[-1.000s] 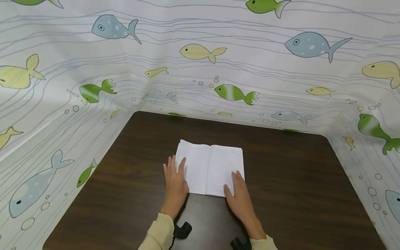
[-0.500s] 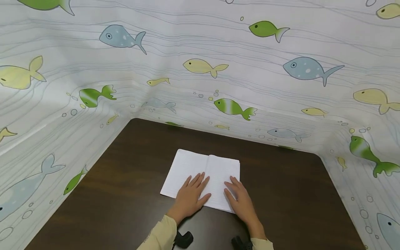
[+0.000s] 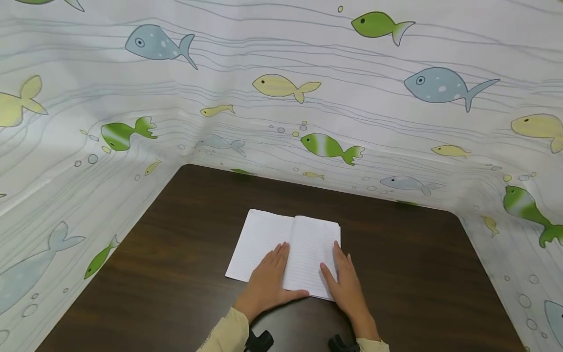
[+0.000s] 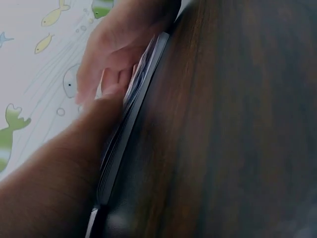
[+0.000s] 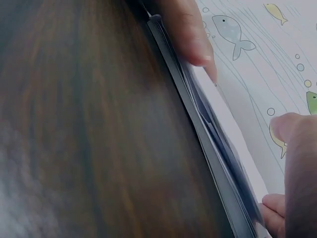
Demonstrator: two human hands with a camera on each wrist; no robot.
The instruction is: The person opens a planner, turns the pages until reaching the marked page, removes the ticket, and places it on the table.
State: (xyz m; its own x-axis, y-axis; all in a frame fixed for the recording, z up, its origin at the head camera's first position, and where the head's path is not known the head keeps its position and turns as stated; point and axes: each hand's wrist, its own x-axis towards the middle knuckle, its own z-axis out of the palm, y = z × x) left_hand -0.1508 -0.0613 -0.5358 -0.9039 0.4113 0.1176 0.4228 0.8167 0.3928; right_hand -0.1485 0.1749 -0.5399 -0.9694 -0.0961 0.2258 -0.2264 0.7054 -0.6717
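An open notebook (image 3: 312, 244) with white lined pages lies on the dark wooden table (image 3: 418, 274) in the head view. My left hand (image 3: 266, 281) rests on the left page close to the centre fold, its thumb stretched along the lower edge. At the right page's outer edge is my right hand (image 3: 349, 288), thumb spread over the paper. The right wrist view shows the notebook's stacked pages (image 5: 218, 134) from the side, with the right hand (image 5: 302, 158) beside them. In the left wrist view, the left hand (image 4: 74, 139) lies along the notebook's edge (image 4: 133, 114).
White sheeting (image 3: 272, 54) printed with fish rises behind the table and along both sides. Black wrist straps (image 3: 259, 341) sit at the cuffs of the light sleeves (image 3: 226, 332).
My left hand has moved from the notebook's left edge onto the left page near the fold, its thumb now spread wider. The right hand has shifted slightly toward the right edge. The head view has tilted.
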